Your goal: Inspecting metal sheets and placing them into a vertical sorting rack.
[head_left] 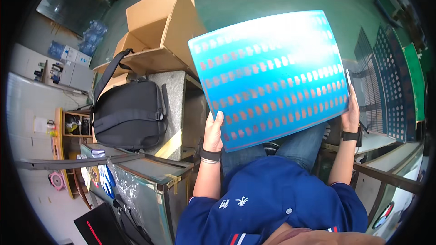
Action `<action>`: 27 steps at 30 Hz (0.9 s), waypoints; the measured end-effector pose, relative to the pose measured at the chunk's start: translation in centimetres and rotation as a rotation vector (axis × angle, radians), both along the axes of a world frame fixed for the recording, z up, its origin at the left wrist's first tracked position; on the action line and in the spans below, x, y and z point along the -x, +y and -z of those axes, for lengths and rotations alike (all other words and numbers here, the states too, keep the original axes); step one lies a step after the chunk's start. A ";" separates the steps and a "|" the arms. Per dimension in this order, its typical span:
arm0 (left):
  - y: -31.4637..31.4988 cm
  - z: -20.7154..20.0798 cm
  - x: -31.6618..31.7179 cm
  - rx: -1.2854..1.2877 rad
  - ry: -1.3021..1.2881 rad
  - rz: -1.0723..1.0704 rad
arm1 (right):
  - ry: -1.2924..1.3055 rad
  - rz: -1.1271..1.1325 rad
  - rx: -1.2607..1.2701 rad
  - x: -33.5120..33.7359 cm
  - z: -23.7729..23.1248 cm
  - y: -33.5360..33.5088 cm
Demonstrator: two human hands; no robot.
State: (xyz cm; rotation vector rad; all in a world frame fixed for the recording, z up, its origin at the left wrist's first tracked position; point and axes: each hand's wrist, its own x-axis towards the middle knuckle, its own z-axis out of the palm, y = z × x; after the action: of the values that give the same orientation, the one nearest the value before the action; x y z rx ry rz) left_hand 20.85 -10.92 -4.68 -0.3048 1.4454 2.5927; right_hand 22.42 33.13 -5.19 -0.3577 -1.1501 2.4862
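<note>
A large glossy blue sheet (268, 91), roughly rectangular, is held up tilted in front of me. Rows of small brownish, blurred shapes run across it, and bright glare covers its upper right part. My left hand (212, 132) grips its lower left edge, with the thumb on the near face. At the right edge, my right hand (351, 111) is closed on the sheet, its fingers partly hidden. A narrow pale strip (348, 77) shows just above the right hand; I cannot tell what it is. Dark bands circle both my wrists.
An open cardboard box (150, 29) and a black backpack (129, 114) are to the left, the backpack on a grey-topped bench (175, 95). Perforated dark panels (390, 86) and a green board (414, 81) stand at the right. A metal-framed cabinet (150, 177) is near left.
</note>
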 end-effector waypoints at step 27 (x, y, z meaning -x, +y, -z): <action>-1.4 -1.0 0.8 0.253 0.020 0.129 | -0.402 -0.254 -0.560 -2.1 3.5 1.7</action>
State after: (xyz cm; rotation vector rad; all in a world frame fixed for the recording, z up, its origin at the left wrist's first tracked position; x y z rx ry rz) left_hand 20.08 -12.29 -3.70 -0.2089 1.7416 2.3212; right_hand 24.56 34.87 -8.73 -0.5888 -2.0975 2.2055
